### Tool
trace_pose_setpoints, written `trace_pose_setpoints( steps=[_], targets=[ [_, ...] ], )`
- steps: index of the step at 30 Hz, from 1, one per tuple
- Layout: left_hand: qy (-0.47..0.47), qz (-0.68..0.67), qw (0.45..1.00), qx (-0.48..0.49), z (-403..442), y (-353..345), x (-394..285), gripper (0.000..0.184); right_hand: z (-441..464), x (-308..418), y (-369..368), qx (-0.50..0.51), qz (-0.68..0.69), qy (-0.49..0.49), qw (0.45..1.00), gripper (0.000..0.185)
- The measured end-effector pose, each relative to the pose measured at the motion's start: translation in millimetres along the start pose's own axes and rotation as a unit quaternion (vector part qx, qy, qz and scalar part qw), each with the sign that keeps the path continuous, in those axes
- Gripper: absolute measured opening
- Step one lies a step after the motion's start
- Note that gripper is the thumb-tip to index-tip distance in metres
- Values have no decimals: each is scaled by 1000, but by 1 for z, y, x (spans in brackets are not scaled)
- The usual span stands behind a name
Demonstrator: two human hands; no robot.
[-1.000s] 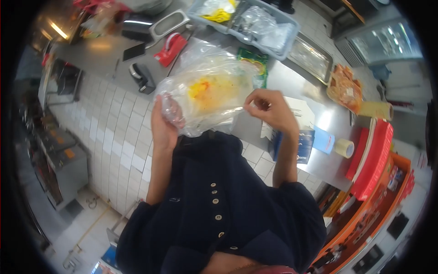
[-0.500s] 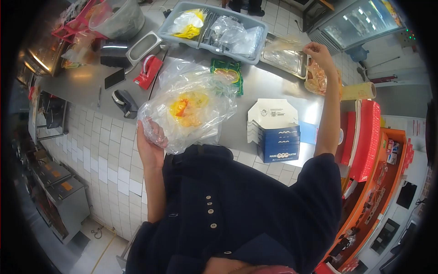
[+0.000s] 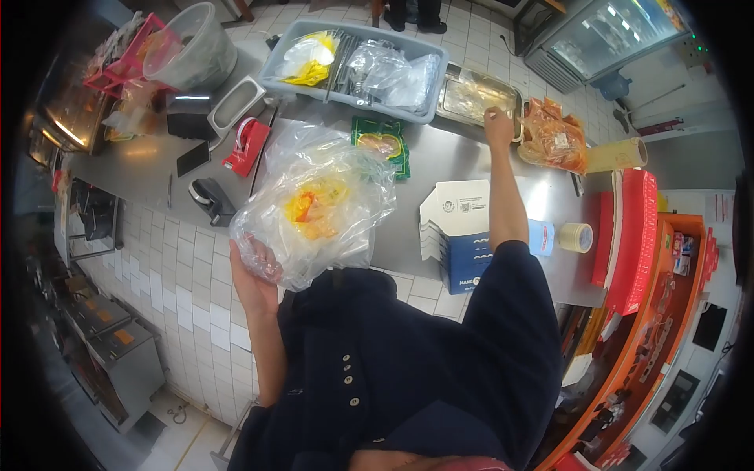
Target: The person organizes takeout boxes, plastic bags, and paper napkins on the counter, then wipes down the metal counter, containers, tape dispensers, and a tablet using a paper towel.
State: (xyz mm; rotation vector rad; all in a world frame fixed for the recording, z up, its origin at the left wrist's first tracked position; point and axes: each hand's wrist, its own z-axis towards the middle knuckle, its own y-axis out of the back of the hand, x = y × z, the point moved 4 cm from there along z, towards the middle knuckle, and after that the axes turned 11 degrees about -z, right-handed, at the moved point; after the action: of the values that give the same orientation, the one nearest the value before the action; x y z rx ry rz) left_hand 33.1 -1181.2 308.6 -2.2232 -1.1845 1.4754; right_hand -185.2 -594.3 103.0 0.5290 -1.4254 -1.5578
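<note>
Plastic bag is at the near edge of the desk, left hand at its lower-left end, fingers curled and clamped on it, seen through the film. Right hand well apart from it, at the metal tray; can't tell if those fingers are together. Bag: clear, crinkled, glossy, loose folds, yellow-orange patch mid-bag, blurry contents.

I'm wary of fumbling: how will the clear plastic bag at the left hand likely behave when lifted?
The clear plastic bag will probably be floppy, since its film looks thin and loosely crumpled. Its glossy surface may feel slippery. Lifted only by the left hand, which is at one edge, its far side would likely sag.
</note>
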Motion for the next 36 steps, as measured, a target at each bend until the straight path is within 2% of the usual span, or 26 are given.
trace_pose_setpoints(
  steps=[2,6,10,12,16,19,22,25,28,30,31,36],
  targets=[
    [0,6,1000,1,1,-1,2,36,-16,2,-12,49,15,-50,997,22],
    [2,17,1000,-9,1,-4,2,36,-31,9,-14,73,12,-59,996,24],
    [3,27,999,-24,3,0,3,35,-37,5,-6,77,9,-51,996,27],
    [-1,26,1000,-18,2,-1,3,35,-39,5,3,47,-43,-25,998,30],
    [-6,24,1000,-11,3,-1,3,34,-32,9,15,73,-43,-45,995,33],
    [1,21,1000,-4,4,-2,4,34,-21,17,13,54,-4,-58,997,34],
    [-5,27,1000,4,4,-8,5,35,-9,32,6,51,15,-28,998,34],
    [-5,32,999,9,1,-9,2,35,-3,53,-2,53,-1,1,999,33],
    [1,26,1000,-4,3,-4,0,36,11,74,-15,10,-2,20,1000,31],
    [8,24,1000,-9,0,-2,2,36,16,71,-29,77,-5,-8,997,30],
    [7,23,1000,-8,0,-1,1,36,15,72,-31,76,-4,-8,997,30],
    [5,23,999,-34,2,3,3,35,9,73,-27,23,-8,9,1000,19]
  ],
)
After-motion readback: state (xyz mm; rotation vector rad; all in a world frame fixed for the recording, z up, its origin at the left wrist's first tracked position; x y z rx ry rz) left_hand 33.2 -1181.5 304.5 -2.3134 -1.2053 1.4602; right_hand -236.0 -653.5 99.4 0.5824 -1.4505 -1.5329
